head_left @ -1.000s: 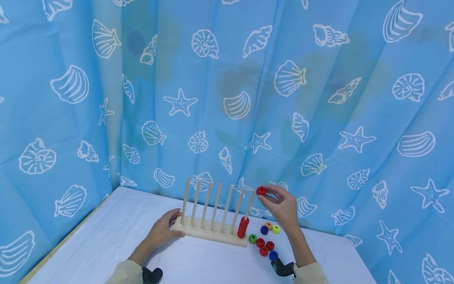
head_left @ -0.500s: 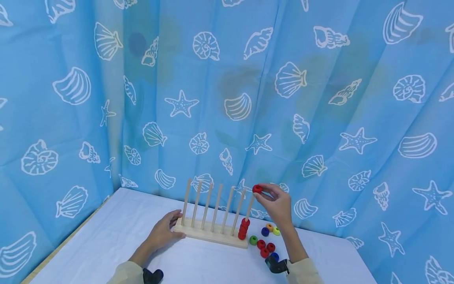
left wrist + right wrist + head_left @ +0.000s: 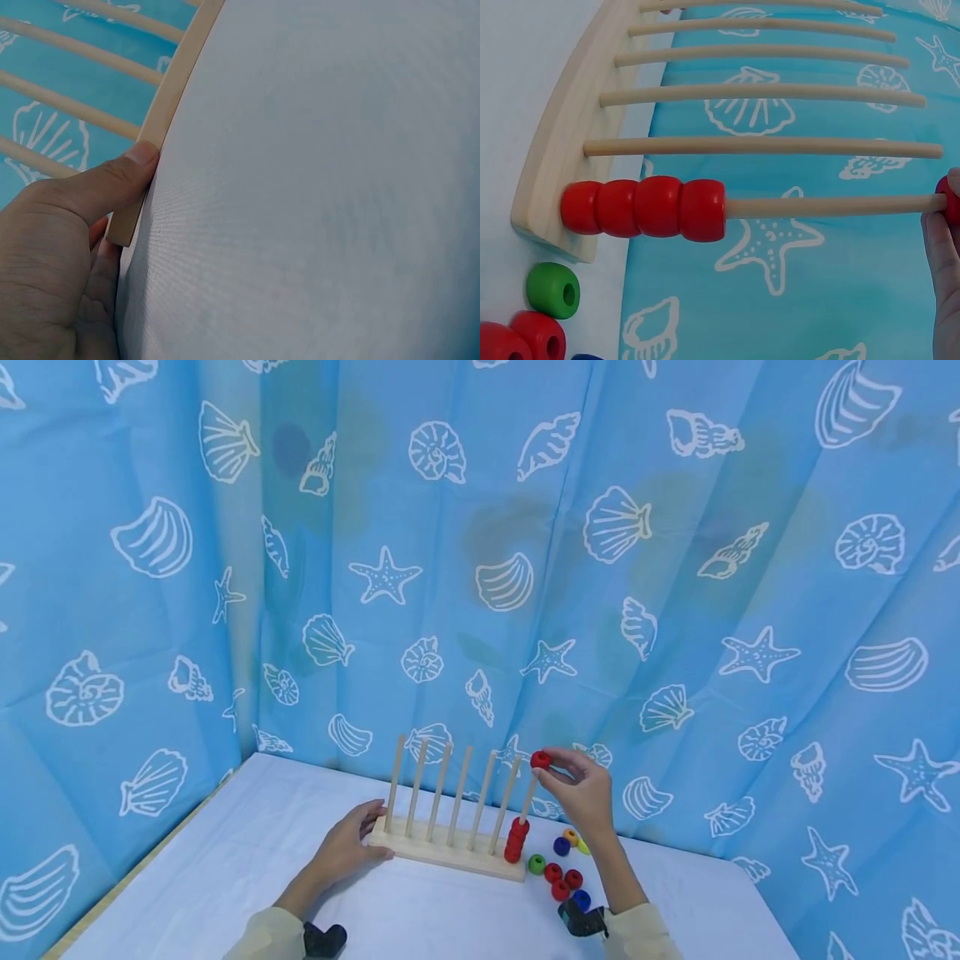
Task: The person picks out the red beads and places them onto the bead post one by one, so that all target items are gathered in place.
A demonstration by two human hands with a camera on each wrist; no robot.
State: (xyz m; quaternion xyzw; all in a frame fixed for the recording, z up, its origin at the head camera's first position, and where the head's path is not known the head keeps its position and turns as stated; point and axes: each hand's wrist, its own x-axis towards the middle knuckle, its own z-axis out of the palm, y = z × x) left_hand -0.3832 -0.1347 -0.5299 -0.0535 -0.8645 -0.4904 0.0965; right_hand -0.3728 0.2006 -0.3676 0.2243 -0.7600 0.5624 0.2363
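My right hand [image 3: 585, 789] pinches a red bead [image 3: 540, 760] at the tip of the rightmost peg; in the right wrist view that peg [image 3: 832, 205] meets the bead at the right edge. Several red beads [image 3: 658, 208] are stacked at the foot of the same peg. The other upright pegs of the wooden peg rack [image 3: 450, 853] carry no beads. At the rack's left end my left hand [image 3: 343, 847] grips the base, with the thumb [image 3: 124, 176] on its front edge and the other fingers behind, partly hidden.
Loose beads lie right of the rack: a green bead [image 3: 536, 864], several red ones [image 3: 561, 890], a blue one [image 3: 581, 900], and a dark blue one [image 3: 562, 846] by an orange bead [image 3: 571, 837] and a partly hidden yellow bead. A shell-print curtain [image 3: 450, 610] hangs behind the white table [image 3: 420, 914].
My right hand has brought the red bead leftward, from beside the rightmost peg to its tip. The left hand keeps its grip on the rack's end.
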